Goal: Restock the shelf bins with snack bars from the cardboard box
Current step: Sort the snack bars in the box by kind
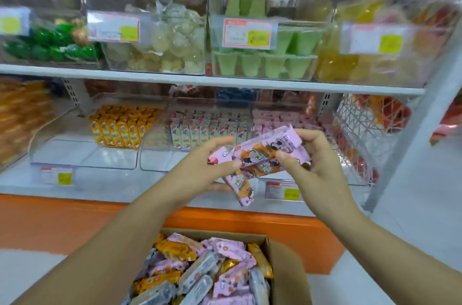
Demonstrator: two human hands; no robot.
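Holding a small bundle of pink snack bars [262, 154] between them, both hands hover in front of the lower shelf [112, 187], above the cardboard box [287, 267]. The left hand [200, 169] pinches the bundle's left end between thumb and fingers. The right hand [317, 162] curls round the right end. One bar [241, 189] hangs down from the bundle and seems caught only at its top.

On the shelf stand three clear bins. The left bin [85, 154] has rows of orange bars [120, 127] at the back and a bare front. The middle bin [155, 154] has pale bars [207, 129] at the back, and its front is bare too. The right bin [275, 117] holds pink bars and lies partly hidden behind the hands, so how full it is cannot be told.

The box is heaped with pink, orange and grey bars mixed together. Judging by that heap and the bare bin fronts, the restocking looks well short of done. This pink bundle probably belongs in the right bin, and many more handfuls of each colour are left to sort and shelve.
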